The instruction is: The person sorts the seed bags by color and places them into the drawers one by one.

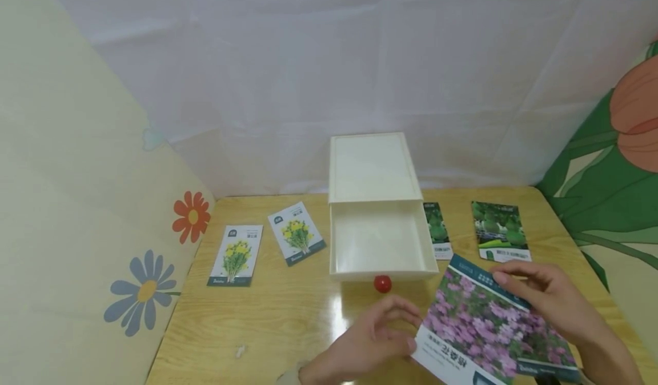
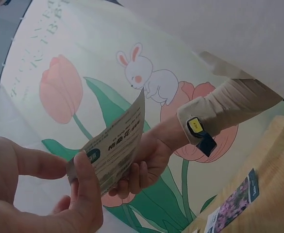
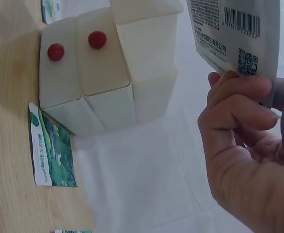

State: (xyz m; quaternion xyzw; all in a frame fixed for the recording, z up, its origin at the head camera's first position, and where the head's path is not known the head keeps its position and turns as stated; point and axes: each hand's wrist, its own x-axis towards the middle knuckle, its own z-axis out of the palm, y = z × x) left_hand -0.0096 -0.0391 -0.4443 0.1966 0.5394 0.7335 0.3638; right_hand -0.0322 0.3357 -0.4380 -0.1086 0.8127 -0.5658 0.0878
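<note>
Packet (image 1: 470, 322) printed with purple flowers is held clear of the table (image 1: 247, 328), tilted, in front and to the right of the open drawer (image 1: 382, 236). Left hand (image 1: 367, 338): thumb and forefinger pinch one corner at the white end of the packet; the gap between them is narrow, filled by the packet alone. Right hand (image 1: 557, 296): grips the packet at its dark end, thumb on the flowered face and bent fingers against the back, where the right wrist view shows a barcode and a square code. Small device (image 2: 196, 126) with a yellow face noted at the right wrist, over a pale sleeve (image 2: 234, 102).

Second purple packet (image 1: 547, 351) lies on the table at the right, partly covered from above by the held one.

White cabinet (image 1: 372, 168) stands at the back middle of the table. Its top drawer is pulled out and carries a red knob (image 1: 382, 284); two drawers below are closed, each with a red knob.

Two yellow-flower packets, outer (image 1: 236, 256) and inner (image 1: 297, 233), lie left of the cabinet. Two green packets lie to its right: the nearer (image 1: 437, 231) is partly hidden by the drawer, the farther (image 1: 501, 231) lies apart. White cloth (image 1: 288, 71) hangs behind.
</note>
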